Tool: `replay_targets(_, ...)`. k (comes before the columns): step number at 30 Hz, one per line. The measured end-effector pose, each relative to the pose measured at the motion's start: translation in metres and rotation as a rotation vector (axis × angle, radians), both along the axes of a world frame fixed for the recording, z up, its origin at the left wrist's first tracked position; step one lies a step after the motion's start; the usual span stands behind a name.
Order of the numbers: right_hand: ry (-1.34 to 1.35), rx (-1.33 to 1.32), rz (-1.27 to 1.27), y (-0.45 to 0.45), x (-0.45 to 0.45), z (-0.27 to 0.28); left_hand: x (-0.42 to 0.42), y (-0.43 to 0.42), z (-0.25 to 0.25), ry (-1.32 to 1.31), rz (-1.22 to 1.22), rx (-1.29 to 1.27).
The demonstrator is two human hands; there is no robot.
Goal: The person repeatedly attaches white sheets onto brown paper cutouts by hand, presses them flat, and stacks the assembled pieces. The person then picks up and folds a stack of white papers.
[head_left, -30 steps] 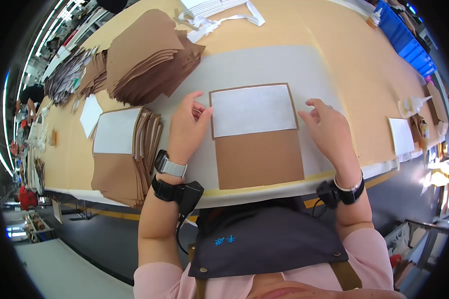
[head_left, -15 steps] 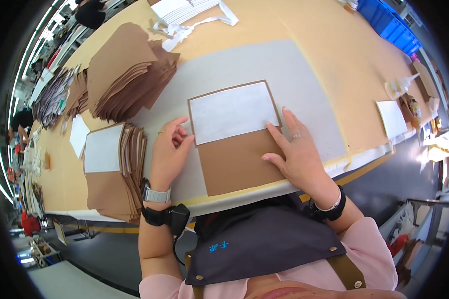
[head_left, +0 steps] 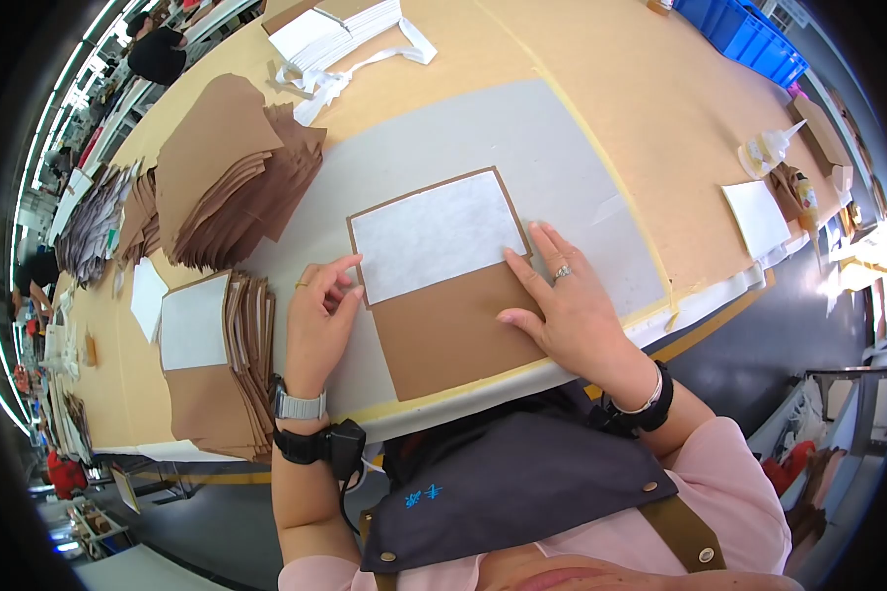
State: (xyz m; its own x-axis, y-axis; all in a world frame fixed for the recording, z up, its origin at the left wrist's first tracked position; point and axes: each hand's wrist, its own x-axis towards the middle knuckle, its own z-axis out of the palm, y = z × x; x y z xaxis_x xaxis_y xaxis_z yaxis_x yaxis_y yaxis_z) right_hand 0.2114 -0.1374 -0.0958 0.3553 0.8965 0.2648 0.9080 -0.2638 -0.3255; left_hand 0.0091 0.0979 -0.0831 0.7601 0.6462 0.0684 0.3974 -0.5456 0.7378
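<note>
A brown leather-like piece [head_left: 453, 340] lies flat at the table's near edge. A white sheet [head_left: 436, 234] covers its far half, with a narrow brown border showing around it. My right hand [head_left: 565, 305] rests spread and flat over the right side, its index fingertip at the sheet's lower right corner. At the left edge is my left hand [head_left: 323, 313], index finger and thumb apart and touching or nearly touching that edge. Its other fingers are curled, and nothing shows in them. Left of it stands a stack of brown pieces [head_left: 212, 404] topped with a white sheet [head_left: 194, 323].
A taller pile of brown pieces [head_left: 212, 163] stands at the back left. White sheets and strips [head_left: 350, 39] lie at the far side. To the right are a squeeze bottle [head_left: 765, 150], a white sheet stack [head_left: 756, 219] and a blue crate [head_left: 744, 39].
The whole view has shifted and turned slightly, with most things now further left. Both hands keep about the same places on the brown piece, which stays flat.
</note>
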Motion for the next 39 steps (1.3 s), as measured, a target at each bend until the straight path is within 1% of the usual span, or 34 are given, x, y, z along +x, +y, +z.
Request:
replay_targets(4,0.001,0.004,0.006,0.0,0.0,0.005,0.002,0.0,0.007,-0.02,0.005,0.033)
replay_targets(6,0.069,-0.006,0.04,-0.001,0.003,0.009,0.007,-0.002,0.014,-0.029,0.04,0.134)
replay_targets(7,0.063,-0.004,0.05,-0.001,0.006,0.013,0.01,-0.002,0.015,-0.035,0.05,0.137)
replay_targets(9,0.007,-0.064,0.021,0.002,0.012,0.025,0.022,0.0,0.017,-0.076,-0.028,0.378)
replay_targets(10,-0.001,-0.058,0.033,0.009,0.015,0.031,0.03,-0.001,0.017,-0.08,-0.015,0.384)
replay_targets(12,-0.026,0.043,0.101,0.029,0.026,0.044,0.05,-0.007,0.014,-0.107,-0.126,0.384)
replay_targets(13,-0.03,0.046,0.106,0.046,0.032,0.044,0.063,-0.008,0.008,-0.11,-0.121,0.387)
replay_targets(15,0.075,0.179,0.267,0.084,0.04,0.029,0.084,-0.009,-0.013,-0.075,-0.234,0.524)
replay_targets(16,0.07,0.181,0.269,0.094,0.04,0.011,0.088,-0.011,-0.023,-0.079,-0.232,0.528)
replay_targets(17,-0.035,0.063,0.27,0.105,0.041,-0.012,0.09,-0.011,-0.032,0.04,-0.251,0.578)
replay_targets(18,-0.14,-0.055,0.269,0.113,0.04,-0.015,0.091,-0.011,-0.032,0.159,-0.267,0.626)
replay_targets(22,-0.145,-0.14,0.264,0.111,0.039,-0.019,0.089,-0.009,-0.033,0.164,-0.271,0.595)
replay_targets(24,-0.16,-0.196,0.194,0.111,0.039,-0.016,0.087,-0.01,-0.03,0.176,-0.28,0.576)
replay_targets(28,-0.114,-0.201,0.17,0.103,0.044,-0.012,0.081,-0.008,-0.031,0.203,-0.236,0.586)
replay_targets(34,-0.126,-0.211,0.151,0.096,0.049,-0.007,0.061,0.0,-0.028,0.238,-0.165,0.557)
replay_targets(39,-0.141,-0.234,0.109,0.088,0.055,-0.008,0.044,0.001,-0.024,0.323,-0.108,0.522)
